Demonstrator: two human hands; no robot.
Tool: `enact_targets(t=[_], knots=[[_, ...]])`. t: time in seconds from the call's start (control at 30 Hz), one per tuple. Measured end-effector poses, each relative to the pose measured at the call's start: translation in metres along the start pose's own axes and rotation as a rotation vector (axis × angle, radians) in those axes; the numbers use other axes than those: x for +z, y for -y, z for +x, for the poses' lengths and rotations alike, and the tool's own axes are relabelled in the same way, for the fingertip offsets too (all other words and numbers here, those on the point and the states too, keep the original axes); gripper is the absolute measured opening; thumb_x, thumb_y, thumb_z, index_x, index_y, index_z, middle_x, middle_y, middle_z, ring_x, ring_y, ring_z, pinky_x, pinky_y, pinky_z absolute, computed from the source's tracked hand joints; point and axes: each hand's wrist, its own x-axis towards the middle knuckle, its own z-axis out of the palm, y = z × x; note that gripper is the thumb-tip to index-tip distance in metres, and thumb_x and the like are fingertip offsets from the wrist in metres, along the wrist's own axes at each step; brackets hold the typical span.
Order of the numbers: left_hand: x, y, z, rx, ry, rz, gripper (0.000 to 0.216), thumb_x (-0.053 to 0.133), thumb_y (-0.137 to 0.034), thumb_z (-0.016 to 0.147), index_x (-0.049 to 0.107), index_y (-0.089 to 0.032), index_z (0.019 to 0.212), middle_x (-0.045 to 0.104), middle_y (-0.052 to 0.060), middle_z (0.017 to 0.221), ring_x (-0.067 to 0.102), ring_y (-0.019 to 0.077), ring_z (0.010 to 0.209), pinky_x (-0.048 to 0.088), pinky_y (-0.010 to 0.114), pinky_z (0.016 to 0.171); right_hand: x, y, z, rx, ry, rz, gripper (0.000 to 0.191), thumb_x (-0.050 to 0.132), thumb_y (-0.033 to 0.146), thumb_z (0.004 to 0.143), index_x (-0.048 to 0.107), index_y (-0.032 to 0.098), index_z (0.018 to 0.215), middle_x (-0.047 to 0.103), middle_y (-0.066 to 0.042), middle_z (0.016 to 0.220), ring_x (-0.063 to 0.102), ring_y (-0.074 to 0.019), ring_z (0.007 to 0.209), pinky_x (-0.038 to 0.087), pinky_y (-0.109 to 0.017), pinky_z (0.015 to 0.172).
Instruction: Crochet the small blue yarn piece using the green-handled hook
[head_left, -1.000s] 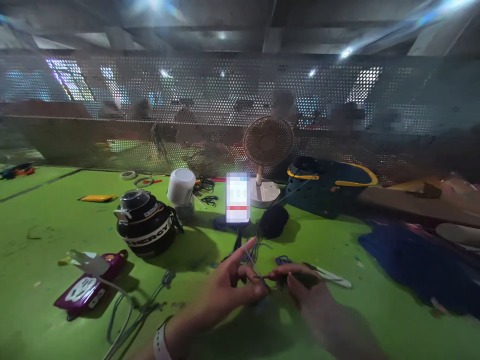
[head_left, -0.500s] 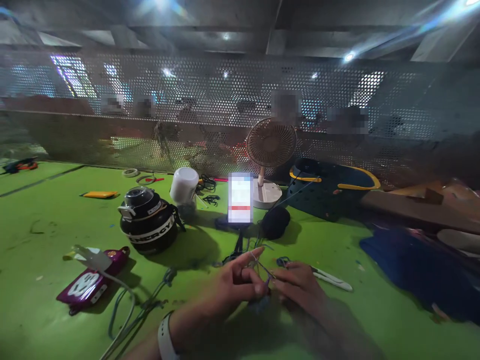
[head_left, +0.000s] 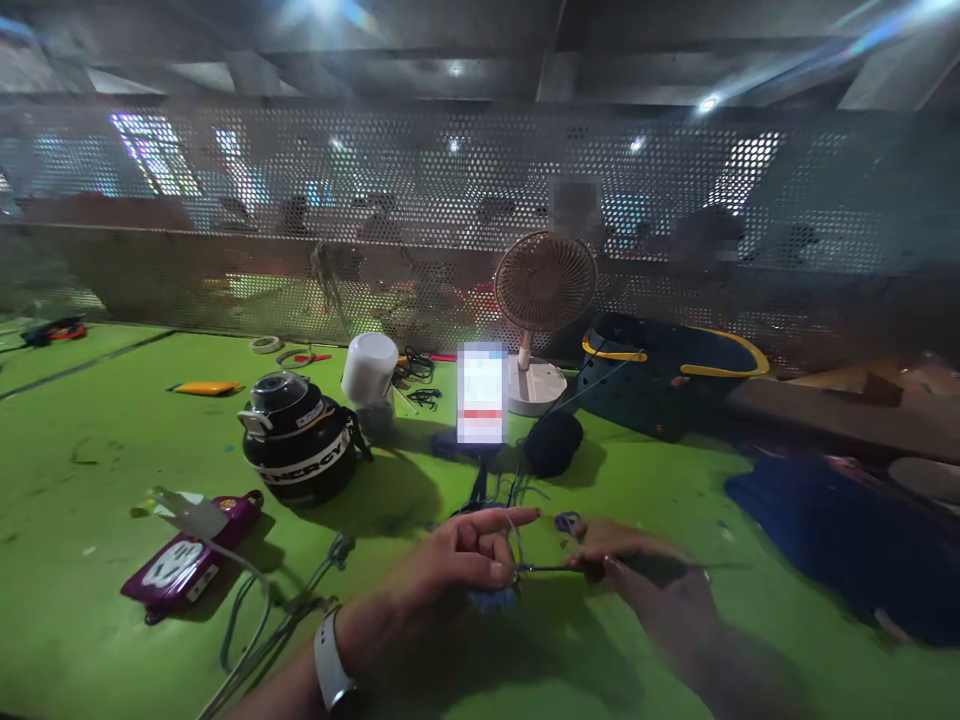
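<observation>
Both hands meet low in the middle of the green table. My left hand has its forefinger stretched out and its other fingers pinched on a small blue crochet piece, with blue yarn running over the forefinger. My right hand is closed on a thin crochet hook whose tip points left into the piece. The yarn leads back toward a dark yarn ball.
A lit phone stands upright just behind the hands. Left of it sit a black jug, a white cup and a purple power strip with cables. A small fan, dark basket and blue cloth lie right.
My right hand has drawn to the right with the hook, which now lies level. My left forefinger has lowered to point right. The view has shifted slightly.
</observation>
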Motion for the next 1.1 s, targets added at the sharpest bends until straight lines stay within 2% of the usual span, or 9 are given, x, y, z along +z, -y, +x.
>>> enact_targets(t=[0.13, 0.23, 0.4, 0.63, 0.77, 0.87, 0.97, 1.03, 1.1], knots=[[0.002, 0.004, -0.001, 0.045, -0.023, 0.046, 0.070, 0.085, -0.016, 0.061, 0.061, -0.011, 0.127, 0.060, -0.002, 0.064, 0.048, 0.0071, 0.055, 0.035, 0.020, 0.053, 0.012, -0.002, -0.003, 0.319, -0.122, 0.359, 0.014, 0.078, 0.039, 0.075, 0.077, 0.026, 0.081, 0.078, -0.005, 0.080, 0.073, -0.0207, 0.076, 0.058, -0.033, 0.072], [0.002, 0.011, 0.000, 0.117, -0.053, 0.149, 0.093, 0.084, -0.015, 0.066, 0.038, -0.021, 0.146, 0.064, -0.002, 0.068, 0.054, 0.0091, 0.059, 0.038, 0.020, 0.054, 0.024, -0.006, -0.006, 0.416, -0.220, 0.424, 0.022, 0.081, 0.042, 0.070, 0.076, 0.023, 0.080, 0.078, -0.006, 0.082, 0.073, -0.0212, 0.078, 0.058, -0.033, 0.073], [0.008, 0.017, -0.001, 0.247, -0.140, 0.276, 0.109, 0.081, -0.017, 0.072, 0.009, -0.030, 0.153, 0.065, -0.004, 0.068, 0.056, 0.0098, 0.061, 0.042, 0.021, 0.059, 0.031, -0.017, -0.011, 0.377, -0.294, 0.265, 0.021, 0.078, 0.042, 0.075, 0.075, 0.024, 0.084, 0.078, -0.005, 0.087, 0.071, -0.0198, 0.077, 0.057, -0.030, 0.070], [0.009, 0.017, -0.001, 0.289, -0.175, 0.345, 0.116, 0.081, -0.018, 0.072, -0.001, -0.027, 0.153, 0.067, -0.003, 0.068, 0.059, 0.0119, 0.063, 0.045, 0.022, 0.061, 0.024, -0.031, -0.016, 0.329, -0.235, 0.102, 0.024, 0.068, 0.045, 0.083, 0.075, 0.024, 0.091, 0.077, -0.005, 0.081, 0.071, -0.0211, 0.069, 0.057, -0.032, 0.061], [0.009, 0.018, -0.001, 0.304, -0.162, 0.370, 0.114, 0.080, -0.020, 0.074, -0.002, -0.026, 0.153, 0.068, -0.002, 0.069, 0.060, 0.0128, 0.064, 0.046, 0.024, 0.063, 0.025, -0.024, -0.016, 0.164, -0.173, -0.185, 0.022, 0.058, 0.040, 0.092, 0.074, 0.025, 0.096, 0.077, -0.005, 0.088, 0.073, -0.0202, 0.070, 0.058, -0.030, 0.060], [0.012, 0.021, -0.001, 0.322, -0.214, 0.390, 0.111, 0.079, -0.022, 0.075, 0.001, -0.024, 0.154, 0.068, -0.001, 0.070, 0.059, 0.0127, 0.064, 0.046, 0.025, 0.062, 0.029, -0.014, -0.018, 0.035, -0.112, -0.312, 0.018, 0.061, 0.033, 0.090, 0.074, 0.031, 0.103, 0.075, -0.003, 0.105, 0.073, -0.0220, 0.086, 0.059, -0.034, 0.077], [0.016, 0.025, 0.001, 0.262, -0.212, 0.284, 0.113, 0.082, -0.023, 0.072, 0.005, -0.022, 0.154, 0.067, -0.002, 0.068, 0.057, 0.0117, 0.061, 0.044, 0.024, 0.059, 0.030, -0.009, -0.021, -0.246, -0.061, -0.486, 0.030, 0.062, 0.022, 0.089, 0.069, 0.033, 0.115, 0.073, -0.003, 0.112, 0.067, -0.0236, 0.105, 0.048, -0.042, 0.099], [0.015, 0.028, 0.002, 0.203, -0.171, 0.160, 0.114, 0.085, -0.022, 0.067, 0.011, -0.021, 0.154, 0.066, -0.003, 0.066, 0.057, 0.0106, 0.059, 0.042, 0.023, 0.057, 0.028, -0.005, -0.021, -0.433, -0.020, -0.631, 0.039, 0.058, 0.014, 0.089, 0.062, 0.031, 0.124, 0.071, -0.005, 0.118, 0.064, -0.0234, 0.110, 0.046, -0.044, 0.101], [0.012, 0.029, 0.004, 0.153, -0.120, 0.058, 0.112, 0.088, -0.020, 0.063, 0.020, -0.019, 0.152, 0.066, -0.003, 0.064, 0.057, 0.0097, 0.058, 0.040, 0.021, 0.056, 0.025, -0.001, -0.019, -0.523, 0.018, -0.714, 0.042, 0.054, 0.011, 0.090, 0.058, 0.028, 0.128, 0.070, -0.006, 0.119, 0.064, -0.0227, 0.110, 0.048, -0.042, 0.098]])
